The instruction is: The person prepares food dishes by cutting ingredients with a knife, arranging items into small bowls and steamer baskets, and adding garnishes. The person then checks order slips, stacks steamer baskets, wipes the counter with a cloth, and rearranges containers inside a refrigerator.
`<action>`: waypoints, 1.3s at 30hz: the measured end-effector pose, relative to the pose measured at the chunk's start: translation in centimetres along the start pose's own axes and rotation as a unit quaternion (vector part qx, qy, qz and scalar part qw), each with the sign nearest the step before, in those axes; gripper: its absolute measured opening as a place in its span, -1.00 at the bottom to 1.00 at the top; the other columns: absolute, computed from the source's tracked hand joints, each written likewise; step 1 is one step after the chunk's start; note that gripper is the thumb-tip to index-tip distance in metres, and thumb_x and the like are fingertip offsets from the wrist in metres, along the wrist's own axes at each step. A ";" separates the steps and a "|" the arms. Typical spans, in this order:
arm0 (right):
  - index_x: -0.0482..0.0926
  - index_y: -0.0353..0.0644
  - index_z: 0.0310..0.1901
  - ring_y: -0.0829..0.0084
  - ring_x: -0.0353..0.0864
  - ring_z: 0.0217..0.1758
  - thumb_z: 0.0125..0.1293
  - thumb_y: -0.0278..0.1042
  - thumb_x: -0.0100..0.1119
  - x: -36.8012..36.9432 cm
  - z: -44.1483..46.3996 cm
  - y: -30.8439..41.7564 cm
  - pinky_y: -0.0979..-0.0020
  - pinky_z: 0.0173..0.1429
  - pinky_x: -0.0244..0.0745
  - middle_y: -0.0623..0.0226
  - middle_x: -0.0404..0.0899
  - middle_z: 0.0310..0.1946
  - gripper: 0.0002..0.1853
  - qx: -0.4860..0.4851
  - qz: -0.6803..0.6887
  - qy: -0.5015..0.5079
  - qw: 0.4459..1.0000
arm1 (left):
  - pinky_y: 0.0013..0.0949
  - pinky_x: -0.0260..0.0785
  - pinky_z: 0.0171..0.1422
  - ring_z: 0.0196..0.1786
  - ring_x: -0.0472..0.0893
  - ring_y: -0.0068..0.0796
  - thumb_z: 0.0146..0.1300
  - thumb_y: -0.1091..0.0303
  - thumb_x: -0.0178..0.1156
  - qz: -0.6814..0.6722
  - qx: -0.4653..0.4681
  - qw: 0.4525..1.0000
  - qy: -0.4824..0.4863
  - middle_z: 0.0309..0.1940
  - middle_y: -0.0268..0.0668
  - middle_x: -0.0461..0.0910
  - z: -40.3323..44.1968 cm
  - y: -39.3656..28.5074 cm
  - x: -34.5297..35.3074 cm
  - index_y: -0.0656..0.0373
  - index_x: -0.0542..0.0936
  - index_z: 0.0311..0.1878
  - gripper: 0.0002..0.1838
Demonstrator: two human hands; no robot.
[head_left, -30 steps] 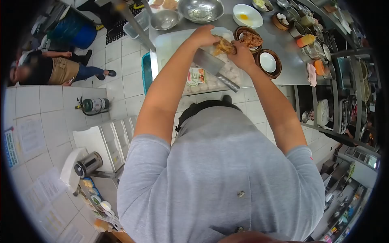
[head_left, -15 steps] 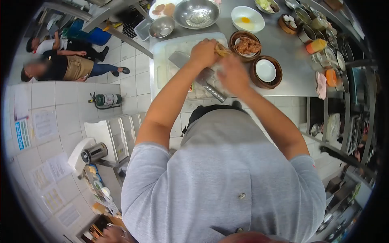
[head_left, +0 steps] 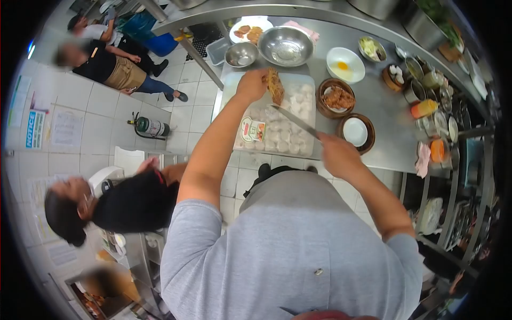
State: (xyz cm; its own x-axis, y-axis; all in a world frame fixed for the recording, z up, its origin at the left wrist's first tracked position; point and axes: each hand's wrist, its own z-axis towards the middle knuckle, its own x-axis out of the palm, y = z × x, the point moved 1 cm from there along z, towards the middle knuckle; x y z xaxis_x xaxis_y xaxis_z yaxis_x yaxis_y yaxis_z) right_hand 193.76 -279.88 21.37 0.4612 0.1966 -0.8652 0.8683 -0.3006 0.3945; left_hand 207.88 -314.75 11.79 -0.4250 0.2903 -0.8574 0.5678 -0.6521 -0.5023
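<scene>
My left hand [head_left: 253, 85] is closed on a golden-brown fried piece of food [head_left: 275, 88], holding it by its left side; its exact kind I cannot make out. My right hand [head_left: 341, 157] grips the handle of a cleaver [head_left: 295, 121], seen nearly edge-on. The cleaver's tip is close below the fried piece; whether they touch I cannot tell. Under both lies a translucent plastic tray [head_left: 310, 114], with rows of pale lumps showing and a printed label [head_left: 252, 129] on it.
A bamboo steamer of brown saucy pieces [head_left: 336, 99] and another with a white bowl [head_left: 355, 132] stand at the right. Behind are a bowl with a yolk [head_left: 345, 65], a metal bowl [head_left: 286, 46] and a plate [head_left: 249, 30]. A co-worker [head_left: 133, 200] is at my left.
My right hand has picked up the cleaver that lay on the tray and left the fried piece to my left hand. The view has shifted, and a co-worker has come in at the left.
</scene>
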 end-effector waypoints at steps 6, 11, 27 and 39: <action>0.58 -0.32 0.36 -0.17 0.78 0.11 0.61 -0.17 0.21 -1.4 -0.2 -2.6 -0.04 0.18 0.61 -0.20 0.78 -0.03 -0.54 0.009 0.195 -0.028 0.980 | -0.10 0.62 0.03 -0.11 0.82 -0.03 0.37 0.36 0.50 -0.087 -0.056 0.994 -0.037 -0.15 -0.03 0.84 -4.2 4.6 1.6 0.26 0.76 0.12 -0.68; 0.59 -0.36 0.26 -0.21 0.78 0.02 0.62 -0.08 0.21 2.8 8.4 0.6 -0.02 0.12 0.61 -0.22 0.77 -0.11 -0.53 0.019 0.285 -0.074 0.956 | -0.17 0.64 -0.01 -0.13 0.84 -0.19 0.36 0.44 0.51 -0.186 -0.146 0.965 -0.109 -0.15 -0.01 0.85 -7.1 3.1 1.1 0.33 0.72 0.06 -0.72; 0.57 -0.33 0.10 0.21 0.73 -0.43 0.57 -0.15 0.19 5.5 16.8 6.0 0.14 -0.31 0.60 0.04 0.69 -0.35 -0.64 -0.008 0.266 0.093 0.959 | 0.12 0.61 0.13 0.06 0.77 0.19 0.35 0.51 0.34 -0.057 -0.190 0.975 -0.101 -0.06 0.05 0.81 -13.7 3.5 -0.4 0.26 0.72 -0.07 -0.87; 0.62 -0.26 0.21 0.51 0.52 -0.62 0.59 -0.20 0.18 9.1 15.7 7.2 0.31 -0.51 0.44 0.39 0.51 -0.54 -0.66 -0.021 0.377 0.114 0.919 | 0.09 0.57 0.12 0.02 0.69 0.13 0.18 0.41 0.43 -0.015 -0.086 0.991 -0.101 -0.15 -0.04 0.76 -18.5 3.7 -1.3 0.12 0.76 -0.21 -0.88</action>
State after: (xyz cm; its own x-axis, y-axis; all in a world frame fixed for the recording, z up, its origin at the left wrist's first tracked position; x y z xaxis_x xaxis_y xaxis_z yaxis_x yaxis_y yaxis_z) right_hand 201.39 -294.94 11.46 0.9570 0.1381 -0.2553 0.2896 -0.3961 0.8713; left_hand 223.61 -304.57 9.00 -0.5660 0.1507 -0.8105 0.6576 -0.5104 -0.5541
